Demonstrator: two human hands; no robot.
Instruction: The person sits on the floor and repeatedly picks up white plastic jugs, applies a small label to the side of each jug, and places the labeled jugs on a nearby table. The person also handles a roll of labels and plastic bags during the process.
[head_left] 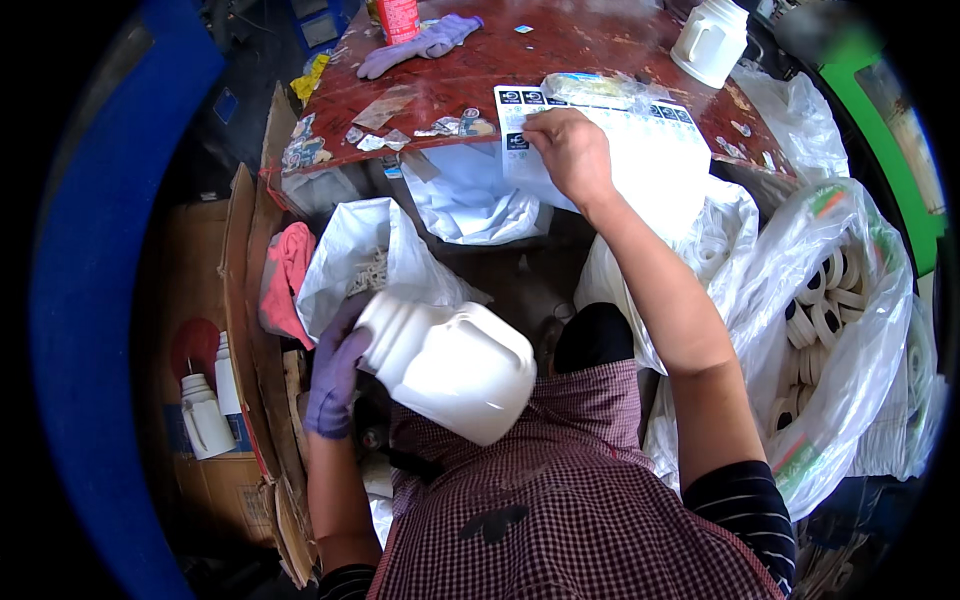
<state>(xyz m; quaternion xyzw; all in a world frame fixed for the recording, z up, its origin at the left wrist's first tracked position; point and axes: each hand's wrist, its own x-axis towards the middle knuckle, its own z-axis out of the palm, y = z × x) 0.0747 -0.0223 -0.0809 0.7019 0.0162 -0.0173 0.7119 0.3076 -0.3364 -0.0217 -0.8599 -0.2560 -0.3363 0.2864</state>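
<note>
My left hand (335, 372), in a purple glove, grips a white plastic jug (462, 372) by its ridged neck. The jug lies tilted above my lap, its handle and base toward the right. Over the near edge of the table hangs a white sheet of stickers (655, 165), with black square stickers along its top rows and a bare lower part. My bare right hand (578, 155) is at the sheet's left side, thumb and fingertips pinched together beside a black sticker (516, 141). Whatever is between those fingertips is mostly hidden.
On the worn red table (590, 45) are another white jug (712, 45), a purple glove (425, 46), a red can (398, 20) and a clear plastic packet (595, 90). Plastic bags (880, 340) of white rings stand at right, a white bag (345, 245) at left beside cardboard (237, 270).
</note>
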